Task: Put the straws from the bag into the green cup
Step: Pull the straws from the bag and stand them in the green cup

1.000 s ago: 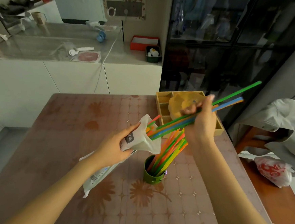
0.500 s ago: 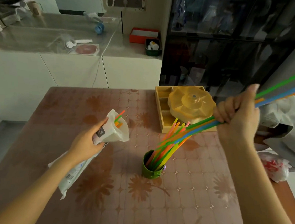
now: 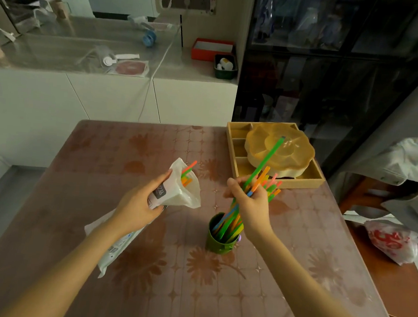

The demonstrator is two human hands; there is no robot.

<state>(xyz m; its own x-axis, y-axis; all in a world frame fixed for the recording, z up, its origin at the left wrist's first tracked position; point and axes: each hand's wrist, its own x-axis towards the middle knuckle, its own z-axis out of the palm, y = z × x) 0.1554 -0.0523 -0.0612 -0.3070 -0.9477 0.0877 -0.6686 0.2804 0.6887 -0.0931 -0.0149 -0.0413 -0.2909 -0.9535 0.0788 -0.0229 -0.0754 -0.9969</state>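
A green cup point(image 3: 217, 240) stands on the brown table point(image 3: 173, 280), holding several coloured straws. My right hand point(image 3: 249, 204) is just above and right of the cup, closed around a bundle of straws point(image 3: 265, 162) whose lower ends reach into the cup; one long green straw sticks up toward the yellow tray. My left hand point(image 3: 139, 203) grips a white plastic bag point(image 3: 177, 193) left of the cup, its mouth open, with a few orange and green straws poking out. The bag's lower end trails under my left forearm.
A yellow compartment tray point(image 3: 309, 177) with a flower-shaped lidded dish point(image 3: 281, 151) sits at the table's far right. A chair with a grey garment point(image 3: 397, 170) and a red-printed plastic bag point(image 3: 389, 240) are to the right. A white counter runs behind.
My right hand pulled a bundle of straws out of the bag, swung it up and right, then brought it down so the ends enter the cup. The bag moved slightly left.
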